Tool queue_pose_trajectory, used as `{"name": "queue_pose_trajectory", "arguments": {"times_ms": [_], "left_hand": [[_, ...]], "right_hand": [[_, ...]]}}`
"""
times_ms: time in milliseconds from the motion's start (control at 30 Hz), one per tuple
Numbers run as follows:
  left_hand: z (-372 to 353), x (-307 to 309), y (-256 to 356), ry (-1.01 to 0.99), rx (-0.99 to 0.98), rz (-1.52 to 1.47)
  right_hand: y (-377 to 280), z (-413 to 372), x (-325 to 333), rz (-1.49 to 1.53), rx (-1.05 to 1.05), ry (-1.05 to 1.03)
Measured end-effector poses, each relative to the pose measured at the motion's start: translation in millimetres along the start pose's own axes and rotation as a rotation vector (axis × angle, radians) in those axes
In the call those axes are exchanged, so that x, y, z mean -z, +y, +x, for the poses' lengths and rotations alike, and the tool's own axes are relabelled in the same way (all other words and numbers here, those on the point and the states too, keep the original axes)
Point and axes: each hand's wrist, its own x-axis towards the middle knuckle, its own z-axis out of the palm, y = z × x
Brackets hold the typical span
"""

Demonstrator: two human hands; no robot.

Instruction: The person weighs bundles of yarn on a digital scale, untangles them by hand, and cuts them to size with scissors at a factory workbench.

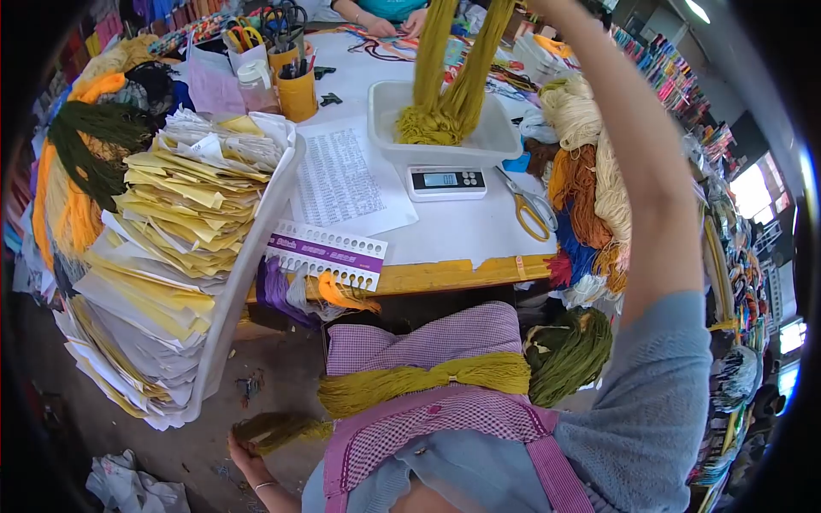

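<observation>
Two lengths of olive-yellow yarn (445, 103) hang from above the top edge and gather in a heap in a white plastic tub (505, 154). The tub sits on a small digital scale (446, 183) reading about zero. My right arm is raised toward the upper end of this yarn; its hand is cut off by the frame's top. Low on the left, my left hand (245, 455) is closed around the end of a darker olive hank (282, 429). Another olive-yellow hank (428, 380) lies across my lap on a purple checked apron (428, 338).
Yellow-handled scissors (532, 209) lie right of the scale, by piled yarn (586, 205). A printed sheet (342, 175) and a punched thread card (325, 255) lie left. A bin of paper packets (192, 214) stands at the left. Across the table are a co-worker's hands (380, 26).
</observation>
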Motion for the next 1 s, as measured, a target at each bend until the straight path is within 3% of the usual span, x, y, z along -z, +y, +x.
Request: {"name": "queue_pose_trajectory", "arguments": {"times_ms": [33, 67, 100, 167, 233, 300, 333, 400, 433, 567, 667, 733, 767, 833, 867, 967, 1000], "left_hand": [[2.3, -6.5, 1.1, -0.004, -0.001, 0.002], [6.4, -11.6, 1.2, 0.021, -0.058, -0.006], [8.7, -16.3, 3.8, 0.047, -0.115, -0.011], [-7.3, -45.4, 16.6, 0.057, -0.144, 0.065], [-16.3, -52.7, 26.2, 0.066, -0.172, 0.14], [-18.2, -51.3, 32.4, -0.249, -0.085, 0.197], [-27.9, -59.1, 38.5, -0.252, -0.088, 0.201], [-57.9, -90.9, 44.1, -0.584, -0.01, 0.077], [-65.4, -98.7, 42.9, -0.721, -0.076, 0.022], [-172.7, -191.8, 82.2, -1.262, -0.094, -0.528], [-225.3, -241.6, 93.0, -0.727, -0.06, -0.414], [-187.4, -219.1, 69.4, -0.901, 0.231, -0.539], [-189.5, -223.3, 64.5, -1.131, 0.27, -0.489], [-208.2, -239.4, 55.0, -1.055, 0.138, -0.273], [-212.2, -253.9, 54.0, -1.173, 0.102, -0.222], [-250.0, -296.4, 57.2, -1.25, -0.184, 0.102], [-253.3, -304.6, 60.8, -1.288, -0.534, 0.404]], "right_hand": [[44.9, -11.2, -30.3, 0.031, 0.277, 0.004], [56.6, -29.8, -57.2, -0.077, 0.335, 0.134], [62.0, -50.6, -71.6, -0.301, 0.212, 0.024], [6.1, -108.9, -86.4, -0.189, -0.125, -0.087], [12.4, -144.3, -113.9, -0.162, -0.033, 0.005], [-12.7, -169.1, -111.0, -0.109, -0.172, -0.127], [-21.0, -182.8, -111.1, -0.074, -0.134, -0.086], [-34.0, -204.6, -111.4, -0.049, -0.099, -0.069], [-39.5, -216.3, -112.1, -0.022, -0.068, -0.057], [-50.6, -258.7, -119.4, -0.157, 0.081, -0.057], [-65.4, -278.8, -115.0, -0.234, 0.154, 0.023], [-80.6, -293.0, -113.2, -0.191, 0.152, 0.067], [-89.7, -300.5, -114.3, -0.152, 0.151, 0.116], [-118.3, -323.6, -124.6, 0.051, 0.137, 0.115], [-136.0, -335.4, -129.8, 0.211, 0.14, 0.07], [-200.1, -349.1, -135.8, 0.877, -0.199, -0.523], [-220.1, -356.4, -149.9, 1.012, -0.07, -0.304]]}}
